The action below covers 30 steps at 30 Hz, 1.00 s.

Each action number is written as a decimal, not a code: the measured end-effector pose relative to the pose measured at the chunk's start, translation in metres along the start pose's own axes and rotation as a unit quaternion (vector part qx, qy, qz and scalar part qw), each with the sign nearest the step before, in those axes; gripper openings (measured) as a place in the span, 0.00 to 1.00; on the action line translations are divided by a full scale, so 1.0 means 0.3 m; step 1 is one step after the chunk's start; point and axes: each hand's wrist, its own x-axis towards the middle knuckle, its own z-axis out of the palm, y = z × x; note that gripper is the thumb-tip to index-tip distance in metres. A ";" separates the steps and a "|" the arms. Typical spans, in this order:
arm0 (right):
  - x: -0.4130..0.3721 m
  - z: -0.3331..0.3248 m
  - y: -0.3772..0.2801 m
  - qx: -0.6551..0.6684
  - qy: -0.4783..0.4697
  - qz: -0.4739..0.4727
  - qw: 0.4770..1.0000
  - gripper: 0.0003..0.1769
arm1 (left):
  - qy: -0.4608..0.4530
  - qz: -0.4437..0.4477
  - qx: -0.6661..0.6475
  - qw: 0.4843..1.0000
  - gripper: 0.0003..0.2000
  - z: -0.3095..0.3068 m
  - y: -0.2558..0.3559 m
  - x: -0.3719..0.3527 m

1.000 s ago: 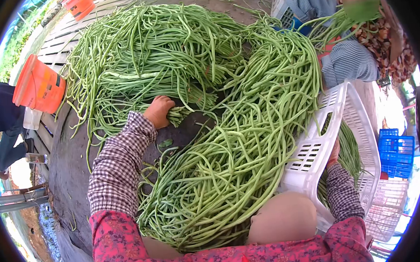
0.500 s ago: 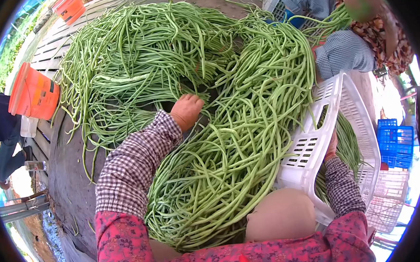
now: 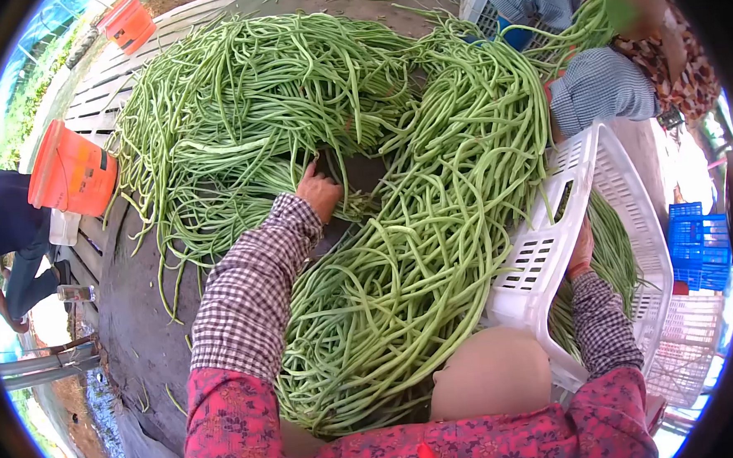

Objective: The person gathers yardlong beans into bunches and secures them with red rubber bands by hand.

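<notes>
My left hand [image 3: 321, 191] is over the long green beans [image 3: 236, 111] in the middle of the heap, beside a dark gap. Its index finger points forward against the beans and the other fingers are partly bent; I see no bunch lifted in it. My right hand [image 3: 581, 249] is inside a tilted white plastic crate [image 3: 534, 257], between its slotted side and a bundle of long beans [image 3: 606, 237]. The crate's rim hides the right fingers, so what they grip does not show. A second thick pile of long beans [image 3: 418, 259] runs down toward my lap.
Orange buckets [image 3: 72, 170] stand at the left, near a bending person [image 3: 10, 223]. At the upper right, a co-worker's checked sleeve [image 3: 600, 92] is beside the beans. Blue crates [image 3: 699, 249] stand at the right. Dark sheeting [image 3: 148, 323] lies under the heap.
My left hand has shifted slightly left and its index finger has straightened. The gap right of it looks wider. The right hand stays in the crate.
</notes>
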 end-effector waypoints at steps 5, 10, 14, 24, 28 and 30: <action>0.007 -0.006 -0.019 -0.027 -0.005 -0.002 1.000 0.28 | 0.184 0.036 -0.175 0.967 0.15 -0.078 -0.036 -0.241; -0.008 -0.006 -0.010 -0.067 -0.004 -0.036 0.997 0.31 | 0.158 0.134 -0.234 0.950 0.18 -0.226 0.123 -0.619; 0.031 -0.031 0.074 0.064 -0.087 -0.003 0.994 0.30 | 0.179 0.158 -0.295 0.925 0.18 -0.418 0.210 -0.785; -0.015 -0.555 -0.709 0.318 0.000 -0.177 0.931 0.21 | 0.498 -0.076 -0.342 0.794 0.19 -0.990 0.317 -1.132; -0.162 -0.673 -1.148 0.418 -0.114 -0.414 0.800 0.41 | 0.542 -0.028 -0.546 0.638 0.13 -1.116 0.379 -1.192; -0.245 -0.659 -1.307 0.475 -0.128 -0.495 0.716 0.45 | 0.513 -0.018 -0.647 0.564 0.12 -1.146 0.412 -1.230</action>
